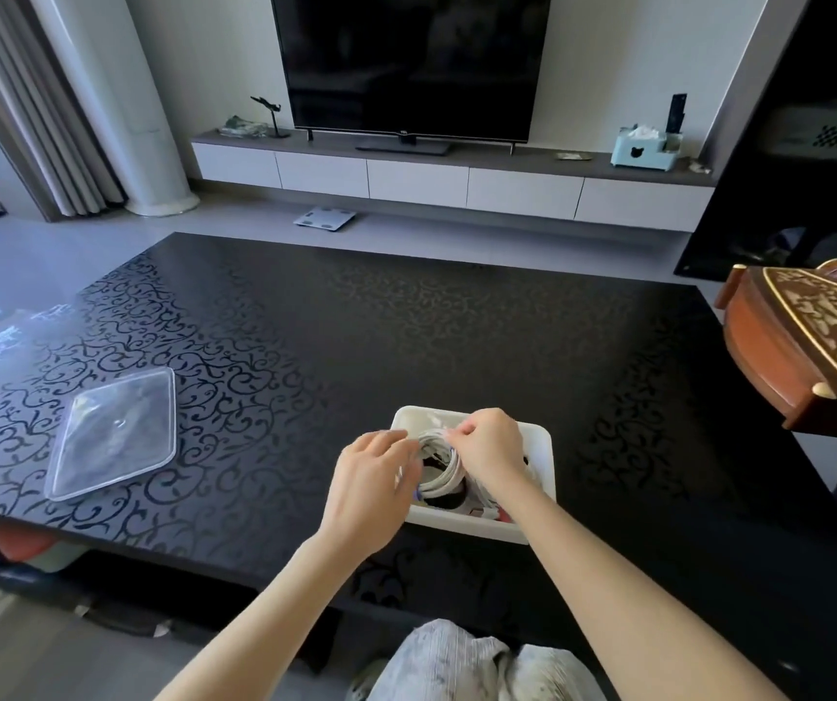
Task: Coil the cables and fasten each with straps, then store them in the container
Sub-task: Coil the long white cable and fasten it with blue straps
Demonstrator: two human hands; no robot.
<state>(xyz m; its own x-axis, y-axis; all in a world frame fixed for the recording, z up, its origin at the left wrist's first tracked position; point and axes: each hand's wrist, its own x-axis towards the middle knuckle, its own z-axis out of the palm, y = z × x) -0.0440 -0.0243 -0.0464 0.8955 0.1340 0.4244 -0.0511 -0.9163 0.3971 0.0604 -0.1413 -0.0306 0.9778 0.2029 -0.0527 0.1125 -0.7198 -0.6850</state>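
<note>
The black patterned table (pixel 457 321) carries the white container (pixel 540 450) near its front edge. A clear lid (pixel 113 432) lies well apart to the left. The right hand (pixel 492 447) pinches the top of the coiled white cable (pixel 444 470), which sits in the container's opening. The left hand (pixel 376 478) meets the coil's left side, but blur hides whether it grips. The coil should probably be lowered flat, with its loops kept together, and released only once it is seated. The television (pixel 406 58) logo is too small to read.
</note>
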